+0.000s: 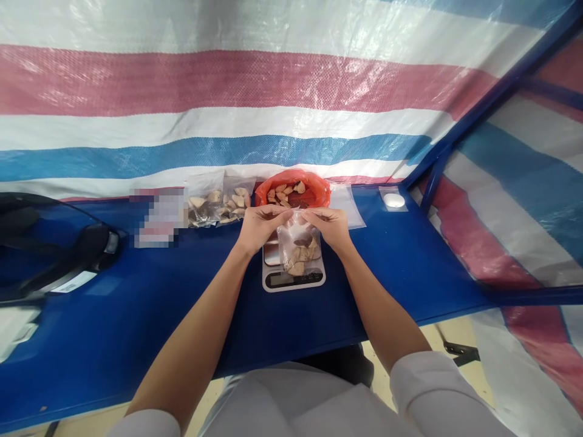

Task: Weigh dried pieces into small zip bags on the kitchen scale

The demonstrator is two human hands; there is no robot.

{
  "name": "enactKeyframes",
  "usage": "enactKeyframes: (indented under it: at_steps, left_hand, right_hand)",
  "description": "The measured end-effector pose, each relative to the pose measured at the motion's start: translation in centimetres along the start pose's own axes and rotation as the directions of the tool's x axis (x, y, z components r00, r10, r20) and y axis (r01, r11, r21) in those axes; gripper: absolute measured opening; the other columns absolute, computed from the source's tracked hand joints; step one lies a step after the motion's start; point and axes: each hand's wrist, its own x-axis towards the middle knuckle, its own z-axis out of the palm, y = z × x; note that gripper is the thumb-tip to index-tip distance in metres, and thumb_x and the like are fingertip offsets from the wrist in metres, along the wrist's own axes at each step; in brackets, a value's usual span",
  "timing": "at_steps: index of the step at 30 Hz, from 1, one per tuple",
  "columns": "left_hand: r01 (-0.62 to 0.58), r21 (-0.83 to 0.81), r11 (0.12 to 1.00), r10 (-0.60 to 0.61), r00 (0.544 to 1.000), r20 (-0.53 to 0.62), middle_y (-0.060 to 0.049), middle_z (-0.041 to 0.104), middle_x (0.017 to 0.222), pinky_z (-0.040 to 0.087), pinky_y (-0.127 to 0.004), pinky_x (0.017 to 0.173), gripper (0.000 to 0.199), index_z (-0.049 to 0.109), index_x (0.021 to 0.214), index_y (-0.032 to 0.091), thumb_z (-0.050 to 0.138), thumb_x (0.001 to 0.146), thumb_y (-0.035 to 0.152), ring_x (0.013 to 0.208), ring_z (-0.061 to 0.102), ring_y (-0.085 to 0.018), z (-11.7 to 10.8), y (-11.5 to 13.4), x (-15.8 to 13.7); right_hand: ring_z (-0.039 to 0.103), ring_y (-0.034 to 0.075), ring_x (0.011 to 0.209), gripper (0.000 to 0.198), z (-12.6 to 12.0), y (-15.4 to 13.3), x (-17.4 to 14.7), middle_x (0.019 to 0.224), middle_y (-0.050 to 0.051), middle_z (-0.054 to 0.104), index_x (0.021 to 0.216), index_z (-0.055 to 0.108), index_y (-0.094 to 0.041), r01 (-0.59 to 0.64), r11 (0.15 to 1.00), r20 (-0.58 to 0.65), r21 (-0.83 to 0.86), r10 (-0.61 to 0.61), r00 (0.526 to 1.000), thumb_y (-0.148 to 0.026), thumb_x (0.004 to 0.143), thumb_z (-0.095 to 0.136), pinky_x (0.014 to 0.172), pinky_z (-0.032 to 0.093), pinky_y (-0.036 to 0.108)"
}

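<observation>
Between both hands hangs a clear zip bag (299,246) with several tan, dried slice-like pieces inside. My left hand (263,226) pinches its top edge from the left. On the other side, my right hand (328,224) pinches the same edge, fingertips close to the left ones. Below the bag is a white kitchen scale (294,285), its plate partly hidden by the bag and its display facing me. Just beyond my hands stands an open red plastic bag (291,182) holding more of the tan pieces.
Two filled clear bags (214,203) lie left of the red bag. Flat clear bags (350,206) are to its right. A small bagged white object (393,201) lies farther right on the blue table (182,321). Black straps (86,258) occupy the left side; striped sheeting (228,79) hangs behind.
</observation>
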Motion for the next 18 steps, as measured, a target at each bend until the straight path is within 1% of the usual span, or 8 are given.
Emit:
enactKeyframes:
  at_steps: [3,7,9,11,14,18]
  left_hand:
    - [-0.002,-0.004,1.000,0.002,1.000,-0.015,-0.007,0.077,0.076,0.055,-0.031,0.070,0.035,0.081,0.079,0.017,0.085,0.069,0.050,0.068,0.068,-0.019,0.3,0.1,-0.1]
    - [-0.013,0.006,1.000,0.013,1.000,0.018,-0.006,0.075,0.070,0.055,-0.031,0.068,0.034,0.079,0.073,0.016,0.084,0.071,0.050,0.065,0.067,-0.019,0.3,0.2,-0.2]
    - [-0.021,0.009,1.000,0.020,0.999,0.026,-0.006,0.075,0.069,0.055,-0.031,0.069,0.033,0.079,0.072,0.017,0.084,0.072,0.049,0.066,0.068,-0.019,0.2,0.2,-0.1]
    - [-0.018,0.002,1.000,0.018,1.000,0.025,-0.006,0.076,0.071,0.055,-0.030,0.069,0.031,0.080,0.073,0.017,0.085,0.071,0.048,0.067,0.068,-0.018,0.0,0.2,-0.1]
    - [0.031,-0.048,0.998,-0.029,0.999,0.031,-0.006,0.077,0.073,0.056,-0.030,0.069,0.033,0.081,0.076,0.017,0.086,0.069,0.048,0.066,0.068,-0.018,-0.5,0.1,0.1]
    - [0.104,-0.129,0.986,-0.105,0.995,0.003,-0.006,0.076,0.072,0.056,-0.032,0.067,0.035,0.081,0.074,0.017,0.089,0.063,0.049,0.064,0.067,-0.017,-1.1,0.1,0.2]
  right_hand:
    - [0.069,0.017,0.068,0.032,-0.1,0.0,0.0,0.074,0.001,0.075,0.077,0.080,-0.023,-0.005,1.000,0.020,-0.019,0.005,1.000,-0.055,0.071,0.080,0.059,0.061,0.031]
    - [0.070,0.018,0.070,0.036,-0.3,-0.1,0.1,0.075,0.003,0.076,0.075,0.079,-0.022,0.005,0.999,0.053,-0.048,-0.002,0.999,-0.058,0.073,0.077,0.063,0.060,0.031]
    - [0.070,0.018,0.070,0.038,-0.4,-0.2,0.1,0.075,0.003,0.076,0.074,0.078,-0.022,0.010,0.999,0.055,-0.037,-0.008,0.998,-0.060,0.074,0.077,0.065,0.060,0.031]
    - [0.070,0.018,0.068,0.038,-0.4,-0.2,0.2,0.073,0.002,0.076,0.073,0.078,-0.022,0.009,1.000,0.050,-0.013,-0.009,0.999,-0.060,0.073,0.077,0.062,0.060,0.031]
    - [0.069,0.017,0.066,0.038,-0.6,-0.4,0.2,0.071,0.002,0.075,0.071,0.077,-0.022,-0.007,1.000,0.025,0.022,0.006,1.000,-0.060,0.071,0.079,0.057,0.059,0.029]
    - [0.069,0.017,0.067,0.038,-0.8,-0.5,0.3,0.072,0.002,0.075,0.071,0.077,-0.022,-0.029,0.999,-0.014,0.031,0.029,0.999,-0.060,0.069,0.080,0.054,0.059,0.028]
